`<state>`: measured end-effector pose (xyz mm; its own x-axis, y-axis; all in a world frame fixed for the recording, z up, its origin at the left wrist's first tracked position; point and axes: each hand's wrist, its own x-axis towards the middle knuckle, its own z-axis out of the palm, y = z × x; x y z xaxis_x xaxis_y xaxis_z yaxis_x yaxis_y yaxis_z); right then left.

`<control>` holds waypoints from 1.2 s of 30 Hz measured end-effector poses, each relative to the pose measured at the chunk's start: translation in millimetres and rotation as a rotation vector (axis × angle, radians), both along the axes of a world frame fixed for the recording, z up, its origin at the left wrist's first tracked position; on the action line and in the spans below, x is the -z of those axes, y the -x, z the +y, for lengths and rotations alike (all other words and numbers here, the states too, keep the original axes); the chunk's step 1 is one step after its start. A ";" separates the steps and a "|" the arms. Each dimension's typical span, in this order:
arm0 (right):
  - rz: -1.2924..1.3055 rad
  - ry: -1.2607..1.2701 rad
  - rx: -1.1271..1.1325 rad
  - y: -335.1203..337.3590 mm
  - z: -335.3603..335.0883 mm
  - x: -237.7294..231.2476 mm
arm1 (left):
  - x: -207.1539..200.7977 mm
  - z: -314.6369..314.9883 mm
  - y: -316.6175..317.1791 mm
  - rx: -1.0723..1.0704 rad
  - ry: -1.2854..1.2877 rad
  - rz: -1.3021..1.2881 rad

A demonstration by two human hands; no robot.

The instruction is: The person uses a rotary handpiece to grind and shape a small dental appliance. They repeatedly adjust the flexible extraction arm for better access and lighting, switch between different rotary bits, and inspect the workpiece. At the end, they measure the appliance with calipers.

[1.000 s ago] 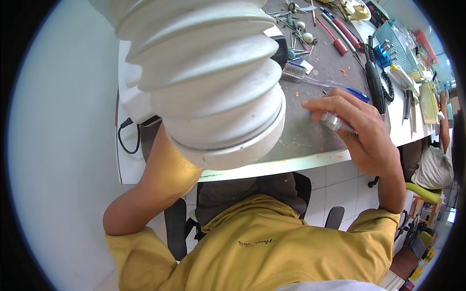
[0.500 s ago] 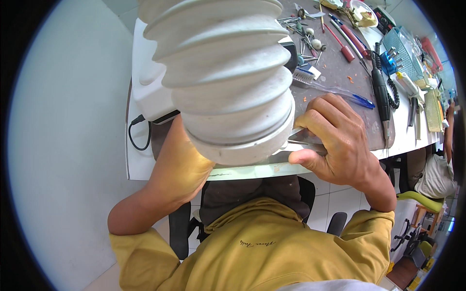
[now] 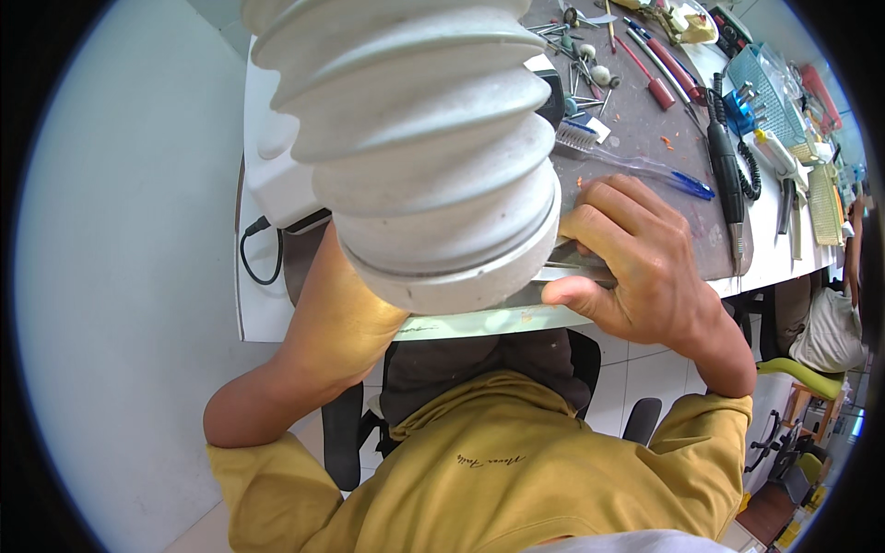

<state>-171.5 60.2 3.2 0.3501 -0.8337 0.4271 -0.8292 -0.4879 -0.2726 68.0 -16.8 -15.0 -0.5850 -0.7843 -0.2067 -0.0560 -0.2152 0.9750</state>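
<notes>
A thick white ribbed hose (image 3: pixel 433 157) hangs over the middle of the desk and hides most of the work. My left hand (image 3: pixel 364 309) reaches in behind its rim; only the wrist and heel of the hand show, and the fingers are hidden. On the other side of the rim, my right hand (image 3: pixel 636 258) is closed around a slim metal tool (image 3: pixel 576 273), fingers bent above it and thumb below. The tool's far end runs behind the hose, so its exact kind and what it touches cannot be seen. Both hands are just above the desk's front edge.
Right of the hose lie a clear toothbrush (image 3: pixel 636 166), several small rotary bits (image 3: pixel 581 74), a red-handled tool (image 3: pixel 659 90) and a black handpiece (image 3: pixel 724 175) with a coiled cord. A white machine (image 3: pixel 277 166) stands left. Baskets (image 3: pixel 774 92) and another person (image 3: pixel 830 332) are far right.
The view has shifted slightly. The metal tool in my right hand has changed angle a little, and a small pale bit beside the hose rim is no longer visible. My left hand is nearly unmoved.
</notes>
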 end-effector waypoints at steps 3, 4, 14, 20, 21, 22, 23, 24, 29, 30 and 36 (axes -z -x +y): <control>-0.039 0.055 -0.030 -0.7 -4.4 1.9 | -1.5 0.4 -0.7 -0.007 -0.009 0.007; -0.048 0.068 -0.037 -0.9 -5.2 2.5 | -1.3 0.7 -0.6 -0.019 -0.028 0.030; -0.082 -0.151 -0.086 7.8 -4.8 -9.4 | -20.9 9.8 10.4 -0.047 -0.132 0.190; -0.169 -0.141 -0.105 27.3 0.2 -2.0 | -23.1 14.9 15.0 -0.039 -0.010 0.038; -0.157 -0.137 -0.084 31.2 3.0 -0.5 | -23.4 16.1 14.7 -0.051 0.009 0.022; -0.148 -0.136 -0.063 32.7 6.0 -1.7 | -23.3 16.7 14.0 -0.054 0.002 0.020; -0.124 -0.136 -0.029 36.1 9.7 -1.3 | -22.2 16.0 14.2 -0.047 -0.001 0.028; -0.108 -0.135 -0.002 39.3 12.7 -1.0 | -20.7 15.1 14.4 -0.041 -0.005 0.037; -0.084 -0.114 0.062 45.7 17.4 -5.3 | -26.5 15.7 11.5 -0.042 0.024 0.023; -0.075 -0.112 0.088 47.8 18.9 -4.9 | -23.3 13.8 12.8 -0.029 0.019 0.027; -0.106 -0.019 0.022 43.0 10.6 -3.9 | -22.1 14.4 10.1 -0.036 0.016 0.025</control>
